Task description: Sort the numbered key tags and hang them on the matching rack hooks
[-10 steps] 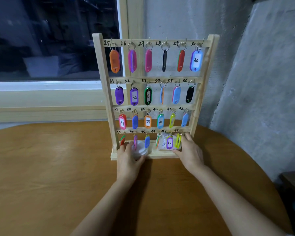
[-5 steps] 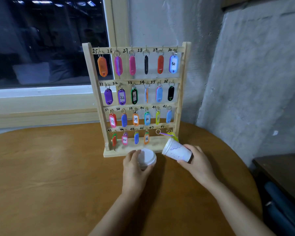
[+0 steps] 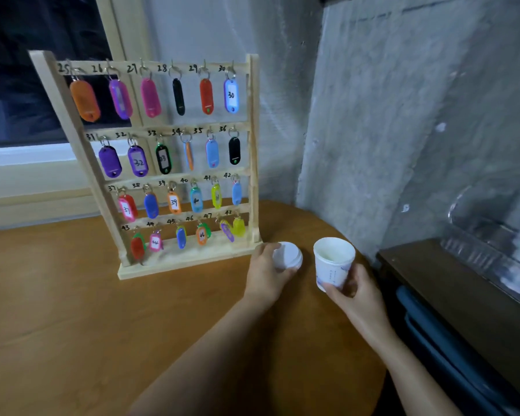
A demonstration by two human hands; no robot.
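Observation:
A wooden rack (image 3: 252, 163) stands on the round wooden table (image 3: 72, 325), its hooks numbered 25 to 48 in four rows. Coloured key tags hang on every hook, among them a blue tag marked 30 (image 3: 231, 96) and a purple tag marked 32 (image 3: 137, 161). My left hand (image 3: 267, 274) grips a white lid (image 3: 288, 255) just right of the rack's base. My right hand (image 3: 354, 291) holds a white paper cup (image 3: 333, 262) upright above the table's right edge; the cup looks empty.
A window with a pale sill (image 3: 27, 157) lies behind the rack. Grey concrete wall (image 3: 403, 115) rises at the right. A dark side surface (image 3: 463, 295) with clear plastic on it stands beyond the table's right edge.
My hands have drawn the lid and cup away from the rack's bottom row to its right. The cup went from tipped on its side to upright. My view has swung right.

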